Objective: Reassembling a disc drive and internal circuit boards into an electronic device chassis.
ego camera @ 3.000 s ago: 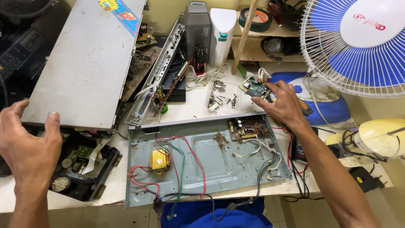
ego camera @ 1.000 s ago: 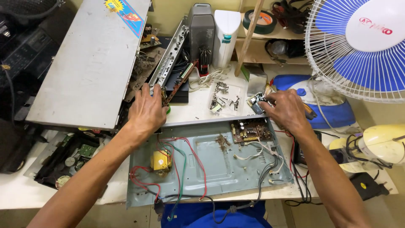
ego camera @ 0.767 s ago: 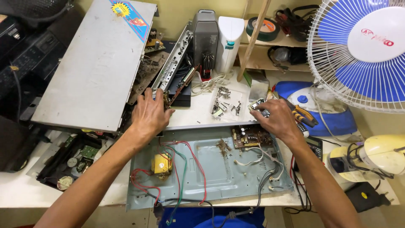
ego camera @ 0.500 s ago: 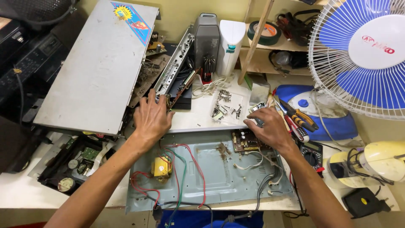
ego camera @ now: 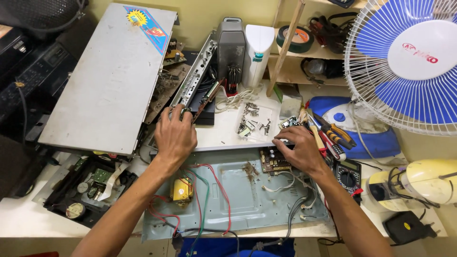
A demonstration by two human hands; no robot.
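Observation:
My left hand (ego camera: 175,135) lies palm down at the far left edge of the open metal chassis (ego camera: 247,200), fingers curled over the lower end of a long silver front panel (ego camera: 195,76) and a dark part beside it. My right hand (ego camera: 300,148) rests at the chassis's far right edge, fingertips pinching a small green circuit board (ego camera: 288,123). A brown circuit board (ego camera: 273,160) sits in the chassis just under that hand. A yellow transformer (ego camera: 181,190) with red, green and white wires lies near my left forearm.
A grey metal cover (ego camera: 109,76) leans at the left over a black disc mechanism (ego camera: 85,188). Loose screws (ego camera: 252,123) lie on the white table. Pliers (ego camera: 333,133), a multimeter (ego camera: 347,173), a blue-bladed fan (ego camera: 409,62) and shelves with tape stand at the right.
My left hand came from the grey cover at the left to the far edge of the chassis by the silver panel. My right hand drew a little nearer with the small board.

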